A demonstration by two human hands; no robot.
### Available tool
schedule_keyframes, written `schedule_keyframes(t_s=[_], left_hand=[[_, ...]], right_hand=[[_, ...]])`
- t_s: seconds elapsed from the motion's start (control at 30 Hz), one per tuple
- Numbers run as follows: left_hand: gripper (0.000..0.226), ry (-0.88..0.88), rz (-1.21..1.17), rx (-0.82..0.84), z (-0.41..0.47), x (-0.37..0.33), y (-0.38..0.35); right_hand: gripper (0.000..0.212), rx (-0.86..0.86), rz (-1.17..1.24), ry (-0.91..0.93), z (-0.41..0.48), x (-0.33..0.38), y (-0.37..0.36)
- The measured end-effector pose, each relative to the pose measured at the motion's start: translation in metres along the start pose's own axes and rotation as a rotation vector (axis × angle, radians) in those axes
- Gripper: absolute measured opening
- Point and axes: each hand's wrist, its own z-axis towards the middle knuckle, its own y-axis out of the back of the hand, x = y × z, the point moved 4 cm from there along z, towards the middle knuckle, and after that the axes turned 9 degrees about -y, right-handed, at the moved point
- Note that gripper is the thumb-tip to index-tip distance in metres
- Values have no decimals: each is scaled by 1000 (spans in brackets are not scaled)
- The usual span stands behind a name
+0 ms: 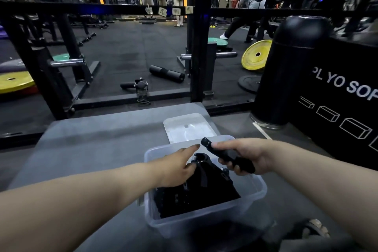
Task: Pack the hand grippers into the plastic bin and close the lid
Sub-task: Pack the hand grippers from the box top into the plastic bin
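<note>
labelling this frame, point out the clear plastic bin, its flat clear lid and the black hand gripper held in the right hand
clear plastic bin (194, 228): head view, near wall
flat clear lid (188, 129): head view, top face
black hand gripper (216, 150): head view, upper handle

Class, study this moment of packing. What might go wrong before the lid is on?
1. The pile stands high in the bin, its top near the rim, so the lid may not seat.
2. The left hand rests on the pile, close below the gripper held by the right hand; that hand might get pinched as the gripper goes in.
</note>
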Motion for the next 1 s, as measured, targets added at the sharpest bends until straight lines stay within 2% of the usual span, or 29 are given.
schedule_keyframes(t_s=[0.1, 0.23, 0.3, 0.4, 0.53, 0.8, 1.0], left_hand=[[54, -53, 93, 18, 2, -13, 1], [49, -70, 206, 62, 1, -22, -3], [45, -86, 253, 87, 2, -19, -6], [53, -144, 350, 132, 3, -11, -13], [55, -167, 361, 108, 5, -9, -13], [56, -159, 351, 116, 8, -6, -15], [57, -149, 314, 142, 8, -2, -15]], right_hand=[[26, -74, -22, 30, 0, 3, -10], [39, -209, -9, 79, 5, 6, -7], [36, -221, -11, 68, 8, 6, -1], [31, -240, -69, 42, 12, 3, 9], [29, -332, -231, 16, 20, -1, 16], [12, -320, -290, -64, 36, -17, 4], [20, -319, -279, -114, 45, -21, 6]])
